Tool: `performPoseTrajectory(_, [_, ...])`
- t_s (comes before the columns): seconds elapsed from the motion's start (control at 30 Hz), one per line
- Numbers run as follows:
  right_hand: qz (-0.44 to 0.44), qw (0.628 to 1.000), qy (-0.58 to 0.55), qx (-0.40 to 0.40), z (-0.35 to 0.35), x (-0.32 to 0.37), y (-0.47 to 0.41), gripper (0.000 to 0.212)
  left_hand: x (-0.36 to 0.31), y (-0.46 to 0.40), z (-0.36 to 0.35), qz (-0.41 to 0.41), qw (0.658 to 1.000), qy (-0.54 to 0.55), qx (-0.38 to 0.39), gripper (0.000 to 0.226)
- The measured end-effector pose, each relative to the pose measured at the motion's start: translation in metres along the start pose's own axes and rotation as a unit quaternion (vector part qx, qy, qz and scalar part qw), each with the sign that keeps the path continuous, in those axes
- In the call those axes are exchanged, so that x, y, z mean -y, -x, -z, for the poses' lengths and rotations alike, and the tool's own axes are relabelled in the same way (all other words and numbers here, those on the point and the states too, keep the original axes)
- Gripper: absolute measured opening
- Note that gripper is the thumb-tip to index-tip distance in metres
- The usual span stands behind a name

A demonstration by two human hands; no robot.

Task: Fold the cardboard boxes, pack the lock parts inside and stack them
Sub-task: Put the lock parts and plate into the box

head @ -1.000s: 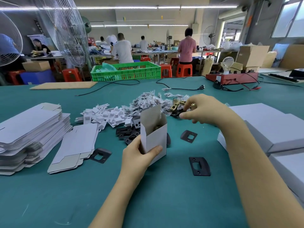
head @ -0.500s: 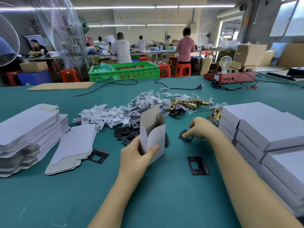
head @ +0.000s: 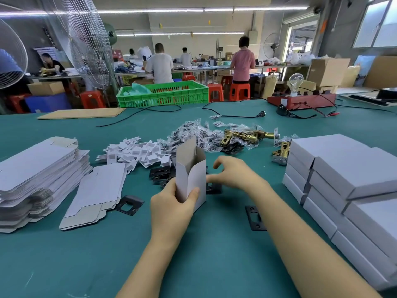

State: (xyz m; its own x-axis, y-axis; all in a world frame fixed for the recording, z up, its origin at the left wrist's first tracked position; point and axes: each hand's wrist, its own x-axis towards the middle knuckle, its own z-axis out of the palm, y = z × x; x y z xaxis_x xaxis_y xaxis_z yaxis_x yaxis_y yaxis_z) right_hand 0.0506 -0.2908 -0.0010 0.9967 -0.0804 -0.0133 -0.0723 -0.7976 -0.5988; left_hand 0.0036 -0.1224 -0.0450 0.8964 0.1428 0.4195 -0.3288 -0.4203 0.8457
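1. The right hand has come back from the brass latches to just beside the open box, fingers pinching a black strike plate.
2. The left hand still grips the box upright on the counter; the plate probably goes in next.

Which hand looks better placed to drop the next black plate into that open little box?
Probably the right hand: it is beside the box, holding a small black plate low against the box's side. The left hand is busy gripping the box upright.

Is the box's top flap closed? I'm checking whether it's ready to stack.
No, the box in the left hand stands with its top flap up and open.
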Motion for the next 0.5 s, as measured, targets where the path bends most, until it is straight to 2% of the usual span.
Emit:
performPoseTrajectory(0.1, [-0.012, 0.999, -0.037, 0.014, -0.017, -0.003, -0.005, 0.05, 0.002, -0.001, 0.0, 0.005, 1.0, 0.001, 0.001, 0.04])
performPoseTrajectory(0.27, [-0.059, 0.988, -0.132, -0.044, -0.012, -0.013, -0.013, 0.045, 0.001, -0.002, 0.001, 0.015, 1.0, 0.023, 0.006, 0.03])
performPoseTrajectory(0.43, [-0.104, 0.971, -0.2, -0.08, -0.009, -0.024, -0.015, 0.029, -0.002, -0.004, 0.004, 0.053, 0.998, 0.037, 0.006, 0.023])
performPoseTrajectory(0.5, [-0.098, 0.977, -0.173, -0.077, -0.006, -0.025, -0.015, 0.024, -0.005, -0.004, 0.004, 0.064, 0.997, 0.043, 0.005, 0.019])
